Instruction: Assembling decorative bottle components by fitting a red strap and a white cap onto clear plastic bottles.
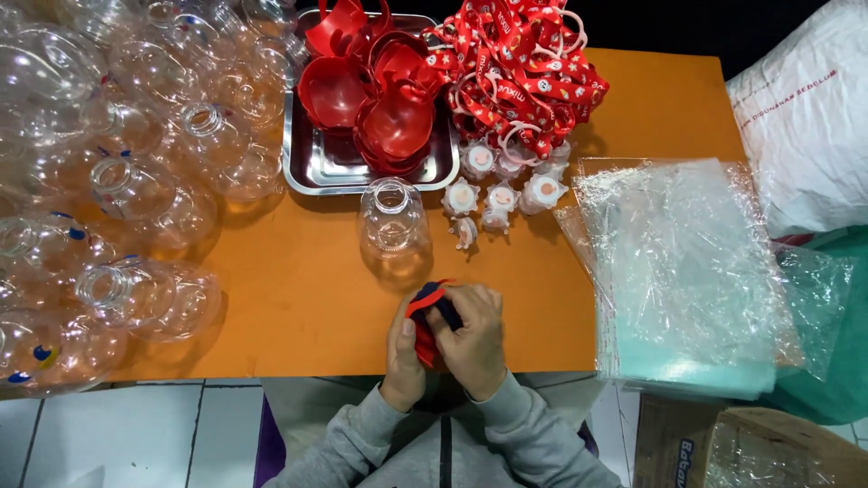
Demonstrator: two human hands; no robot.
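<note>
Both hands meet at the near edge of the orange table (298, 307). My left hand (404, 352) and my right hand (470, 339) together grip a small red and dark blue piece (428, 298), which pokes out above the fingers. Most of that piece is hidden by my hands. Just beyond it a clear plastic bottle (392, 226) stands upright with an open neck.
A heap of clear plastic bottles (117, 163) fills the left side. A metal tray (321, 167) holds red cup-shaped parts (380, 99). Red patterned straps (520, 63) with small white figure caps (500, 194) lie behind. Clear plastic bags (678, 262) are stacked on the right, beside a white sack (805, 117).
</note>
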